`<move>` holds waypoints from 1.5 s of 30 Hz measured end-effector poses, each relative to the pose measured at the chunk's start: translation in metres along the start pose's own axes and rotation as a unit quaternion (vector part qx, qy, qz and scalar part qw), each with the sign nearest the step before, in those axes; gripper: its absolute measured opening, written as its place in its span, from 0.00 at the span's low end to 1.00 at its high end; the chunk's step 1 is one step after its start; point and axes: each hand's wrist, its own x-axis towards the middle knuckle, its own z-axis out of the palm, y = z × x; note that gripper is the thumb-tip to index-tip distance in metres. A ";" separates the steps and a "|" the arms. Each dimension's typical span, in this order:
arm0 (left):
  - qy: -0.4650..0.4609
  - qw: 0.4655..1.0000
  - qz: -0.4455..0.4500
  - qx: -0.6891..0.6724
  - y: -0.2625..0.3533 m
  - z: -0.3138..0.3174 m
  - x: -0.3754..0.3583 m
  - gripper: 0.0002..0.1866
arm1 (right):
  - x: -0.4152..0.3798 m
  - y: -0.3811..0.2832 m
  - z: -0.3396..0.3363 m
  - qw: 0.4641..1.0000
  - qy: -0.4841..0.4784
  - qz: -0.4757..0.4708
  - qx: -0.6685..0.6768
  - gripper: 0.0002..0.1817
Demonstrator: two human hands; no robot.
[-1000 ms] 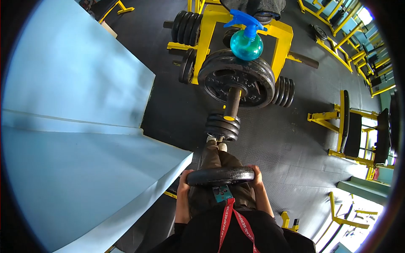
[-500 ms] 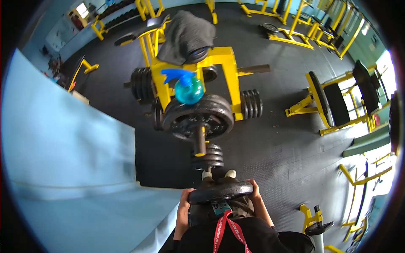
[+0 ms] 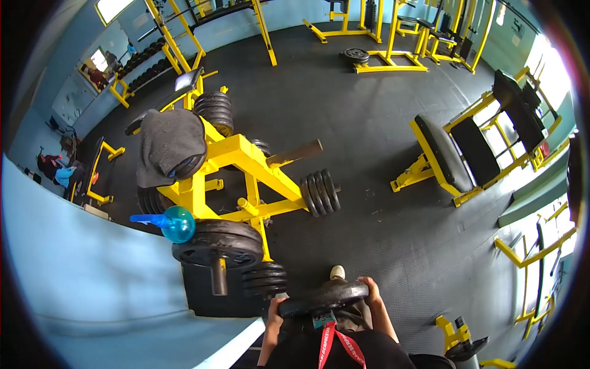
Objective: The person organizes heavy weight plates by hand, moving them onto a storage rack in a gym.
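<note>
A black weight plate (image 3: 324, 297) is held in front of my body, nearly level. My left hand (image 3: 276, 310) grips its left edge, and my right hand (image 3: 371, 290) is closed round the right edge. Ahead to the left stands a yellow plate rack (image 3: 236, 152) with black plates on its pegs. Its nearest peg carries large weight plates (image 3: 218, 243), and a blue-green spray bottle (image 3: 179, 225) rests on top of them. A dark grey cloth (image 3: 169, 144) drapes over the rack's upper end.
A pale blue wall (image 3: 98, 258) runs close on my left. To the right stands a yellow bench machine (image 3: 445, 150) with black pads. Loose plates (image 3: 356, 55) lie by a machine at the back. Dark rubber floor (image 3: 344, 117) spreads between the machines. People appear at the far left.
My view has swung to the right, so the rack and spray bottle now sit further left. Both hands still hold the weight plate. One shoe shows plainly ahead of it.
</note>
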 end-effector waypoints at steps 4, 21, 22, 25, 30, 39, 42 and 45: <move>-0.022 0.992 -0.032 0.122 0.031 0.051 0.029 0.21 | 0.057 -0.100 -0.012 0.997 -0.066 0.050 0.004 0.15; 0.205 0.902 -0.223 -0.309 0.017 0.176 0.296 0.11 | 0.383 -0.248 0.035 0.980 -0.151 0.131 0.006 0.16; 0.193 0.933 -0.182 -0.245 0.021 0.178 0.309 0.10 | 0.401 -0.255 0.040 0.977 -0.151 0.152 0.014 0.16; 0.199 0.967 -0.096 -0.127 0.042 0.189 0.339 0.09 | 0.434 -0.274 0.054 0.971 -0.175 0.164 0.017 0.15; 0.278 0.956 -0.038 -0.086 0.051 0.216 0.364 0.09 | 0.492 -0.293 0.077 0.948 -0.224 0.225 -0.016 0.15; 0.502 0.814 -0.148 -0.253 0.062 0.280 0.388 0.06 | 0.561 -0.339 0.139 0.877 -0.371 0.281 -0.118 0.14; 0.474 0.779 -0.144 -0.385 0.041 0.292 0.388 0.17 | 0.582 -0.336 0.153 0.850 -0.407 0.304 -0.140 0.14; 0.482 0.736 -0.139 -0.455 0.046 0.301 0.398 0.13 | 0.596 -0.336 0.165 0.837 -0.438 0.286 -0.158 0.15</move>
